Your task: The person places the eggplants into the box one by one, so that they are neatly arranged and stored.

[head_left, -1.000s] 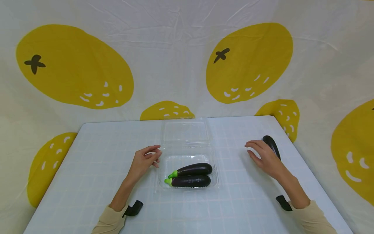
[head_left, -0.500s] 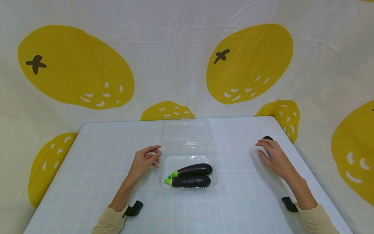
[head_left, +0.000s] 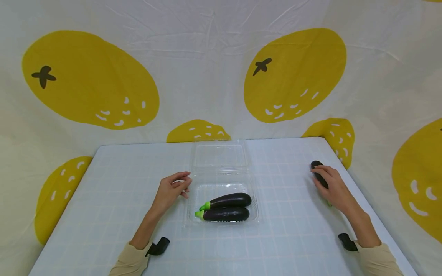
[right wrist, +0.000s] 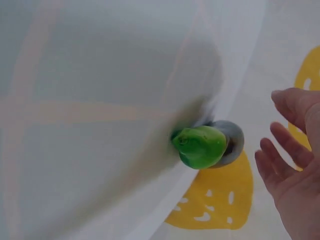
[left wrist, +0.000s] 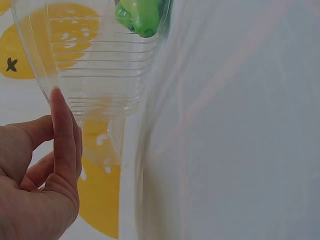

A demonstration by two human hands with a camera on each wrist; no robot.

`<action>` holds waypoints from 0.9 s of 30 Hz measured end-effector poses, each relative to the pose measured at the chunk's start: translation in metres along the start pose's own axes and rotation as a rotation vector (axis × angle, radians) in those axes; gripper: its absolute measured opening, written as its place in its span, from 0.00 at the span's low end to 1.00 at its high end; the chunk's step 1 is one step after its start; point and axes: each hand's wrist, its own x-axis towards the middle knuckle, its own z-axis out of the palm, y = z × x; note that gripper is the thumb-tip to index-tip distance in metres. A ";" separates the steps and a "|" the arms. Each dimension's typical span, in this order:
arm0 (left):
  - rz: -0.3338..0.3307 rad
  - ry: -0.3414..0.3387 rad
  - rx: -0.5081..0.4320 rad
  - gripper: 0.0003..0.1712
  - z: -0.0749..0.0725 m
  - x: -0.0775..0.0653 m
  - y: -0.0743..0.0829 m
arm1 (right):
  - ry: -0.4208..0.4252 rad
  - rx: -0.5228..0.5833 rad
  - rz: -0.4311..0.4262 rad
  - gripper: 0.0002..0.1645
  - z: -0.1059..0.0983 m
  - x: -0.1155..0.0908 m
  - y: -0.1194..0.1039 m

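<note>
Where the scene reaches farthest back, a pale backdrop [head_left: 200, 84] hangs behind everything, printed with big yellow fruit shapes [head_left: 89, 80] that carry white flecks and, on some, a dark cross mark. Before it spreads the whitish tabletop [head_left: 138, 165], ruled with a faint check and narrower at its far edge than at the near side. At its middle lies a clear plastic container [head_left: 221, 187], its lid [head_left: 220, 155] folded back flat toward the far edge. Two beige sleeves come in from the near side, the left sleeve [head_left: 129, 260] and the right sleeve [head_left: 378, 258]. The left hand [head_left: 172, 189] is relaxed, its fingers softly bent and pinching nothing, the fingertips at the container's left edge; whether they touch the plastic I cannot tell. The right hand [head_left: 331, 188] is spread above the tabletop's right side, thumb and fingers parted over the lone eggplant [head_left: 321, 179], which lies well apart from the container with its rounded end pointing far; in the right wrist view a gap shows between that hand and the eggplant. Inside the container, two more dark eggplants lie side by side, the far eggplant [head_left: 230, 199] slightly slanted, the near eggplant [head_left: 226, 214] almost level. Each wrist bears a small black mount, the left mount [head_left: 159, 246] and the right mount [head_left: 347, 242]. Smallest are the green stems: the pair's point left, while the lone eggplant's stem [right wrist: 202, 147] points near.
</note>
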 end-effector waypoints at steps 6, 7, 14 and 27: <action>0.001 0.004 0.000 0.24 0.001 0.000 -0.001 | -0.096 -0.033 0.102 0.22 -0.005 -0.004 0.002; -0.002 0.006 -0.001 0.24 0.001 0.000 -0.001 | -0.103 -0.036 0.107 0.22 -0.006 -0.004 0.003; -0.016 0.012 0.001 0.23 0.000 -0.001 0.000 | -0.141 -0.044 0.112 0.22 -0.007 -0.007 0.009; -0.006 -0.001 0.001 0.24 0.000 0.000 -0.001 | -0.182 -0.101 0.125 0.19 -0.009 -0.010 0.017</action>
